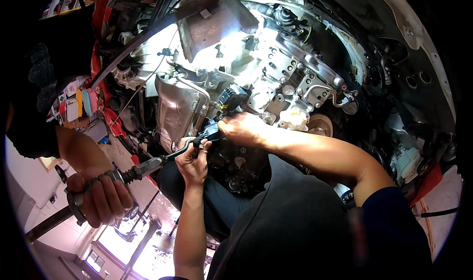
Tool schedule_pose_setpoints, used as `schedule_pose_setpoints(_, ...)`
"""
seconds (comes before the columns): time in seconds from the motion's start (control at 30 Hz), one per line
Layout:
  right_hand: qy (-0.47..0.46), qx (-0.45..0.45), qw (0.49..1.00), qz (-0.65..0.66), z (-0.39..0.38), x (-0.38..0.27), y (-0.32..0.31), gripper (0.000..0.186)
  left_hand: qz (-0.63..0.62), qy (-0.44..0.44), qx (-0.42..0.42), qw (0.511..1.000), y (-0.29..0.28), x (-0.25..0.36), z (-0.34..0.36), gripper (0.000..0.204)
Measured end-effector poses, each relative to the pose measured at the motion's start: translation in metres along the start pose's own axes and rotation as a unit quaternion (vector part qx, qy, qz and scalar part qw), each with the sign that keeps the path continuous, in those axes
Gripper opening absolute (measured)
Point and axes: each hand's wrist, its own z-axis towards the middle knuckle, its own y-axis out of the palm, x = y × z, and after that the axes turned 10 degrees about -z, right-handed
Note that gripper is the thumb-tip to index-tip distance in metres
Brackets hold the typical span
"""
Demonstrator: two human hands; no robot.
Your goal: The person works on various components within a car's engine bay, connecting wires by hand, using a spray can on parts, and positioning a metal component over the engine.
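Before me is an opened engine (pixel 282 65). My left hand (pixel 191 162) is closed with a pinch at the curved hook end (pixel 183 147) of a long metal bar tool. My right hand (pixel 242 129) is closed on a small blue-grey metal piece (pixel 211 131) that meets the hook; its exact kind is unclear. Another person's hand (pixel 101 198) grips the tool's threaded bar (pixel 147 168) at the left. A black connector block with a yellow part (pixel 232 97) sits just above my right hand. Beside it rises a dented silver heat shield (pixel 172 105).
A rusty metal plate (pixel 209 26) hangs over the brightly lit engine top. Red bodywork (pixel 102 73) edges the left side, with small boxes and papers (pixel 74 105) beyond. Dark wheel-arch panels (pixel 419 78) curve round the right. A dark grey cloth shape (pixel 300 221) fills the lower middle.
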Motion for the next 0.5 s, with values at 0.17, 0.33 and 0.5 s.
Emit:
schedule_pose_setpoints(0.17, 0.003, -0.006, 1.0, 0.008, 0.0, 0.0, 0.0, 0.012, -0.015, -0.002, 0.002, 1.0, 0.001, 0.003, 0.0, 0.013)
schedule_pose_setpoints(0.33, -0.033, -0.002, 0.999, 0.015, 0.0, -0.001, -0.005, 0.011, -0.028, -0.028, 0.003, 0.999, -0.003, 0.004, -0.003, 0.013)
schedule_pose_setpoints(0.5, -0.021, 0.018, 0.998, 0.056, -0.002, 0.0, 0.002, 0.013, 0.018, 0.012, -0.014, 1.0, -0.001, 0.017, 0.001, 0.02)
